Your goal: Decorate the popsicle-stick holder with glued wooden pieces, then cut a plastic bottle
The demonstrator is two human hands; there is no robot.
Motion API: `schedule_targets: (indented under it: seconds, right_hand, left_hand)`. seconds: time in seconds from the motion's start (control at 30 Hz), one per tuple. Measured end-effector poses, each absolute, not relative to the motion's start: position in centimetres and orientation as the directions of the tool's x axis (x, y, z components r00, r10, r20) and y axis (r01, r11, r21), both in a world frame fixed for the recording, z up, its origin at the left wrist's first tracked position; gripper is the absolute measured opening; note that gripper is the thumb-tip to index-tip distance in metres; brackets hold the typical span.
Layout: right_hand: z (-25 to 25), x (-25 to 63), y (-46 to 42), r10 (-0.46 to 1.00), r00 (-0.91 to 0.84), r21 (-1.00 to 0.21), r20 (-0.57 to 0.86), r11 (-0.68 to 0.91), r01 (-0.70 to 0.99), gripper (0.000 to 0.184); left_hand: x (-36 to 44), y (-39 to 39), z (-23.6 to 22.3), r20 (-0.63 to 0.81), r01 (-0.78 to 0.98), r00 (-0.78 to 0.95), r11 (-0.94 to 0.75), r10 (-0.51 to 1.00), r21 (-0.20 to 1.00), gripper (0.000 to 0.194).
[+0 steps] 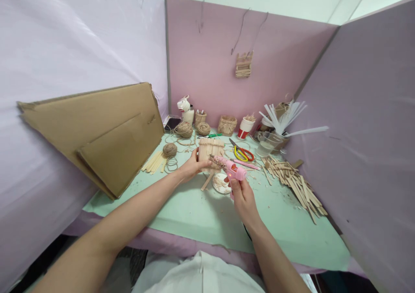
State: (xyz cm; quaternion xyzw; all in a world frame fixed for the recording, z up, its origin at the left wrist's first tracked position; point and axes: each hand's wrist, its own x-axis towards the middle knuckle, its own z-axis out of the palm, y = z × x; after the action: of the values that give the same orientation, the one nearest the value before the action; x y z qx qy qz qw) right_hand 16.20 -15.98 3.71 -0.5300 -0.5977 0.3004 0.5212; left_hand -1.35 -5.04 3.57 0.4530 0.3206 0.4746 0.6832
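Note:
My left hand [193, 166] grips a small box built of wooden craft sticks [210, 149], held upright just above the green table [194, 210]. My right hand [242, 198] is closed round a pink glue gun [232, 171]. The gun's nozzle points left and touches the lower front of the stick box, where a tuft of twine sits. A loose stick [207, 181] and a small round disc [221, 183] lie on the table just below both hands.
Folded cardboard [103, 133] leans at the left. Twine balls [184, 129], small baskets [227, 125], a red-and-white cup [244, 127], scissors [241, 152] and a container of white strips [275, 130] line the back. A heap of wooden sticks [296, 182] lies right.

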Motion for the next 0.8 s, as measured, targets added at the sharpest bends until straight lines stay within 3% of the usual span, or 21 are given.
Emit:
schedule_targets:
  seconds: [0.8]
  right_hand:
    - [3.96,16.25,-16.22,0.930,0.104,-0.881,0.353,0.293,0.371,0.053]
  left_hand:
    - [-1.39,-4.80,3.38,0.022,-0.347,0.321,0.096,0.947,0.933,0.090]
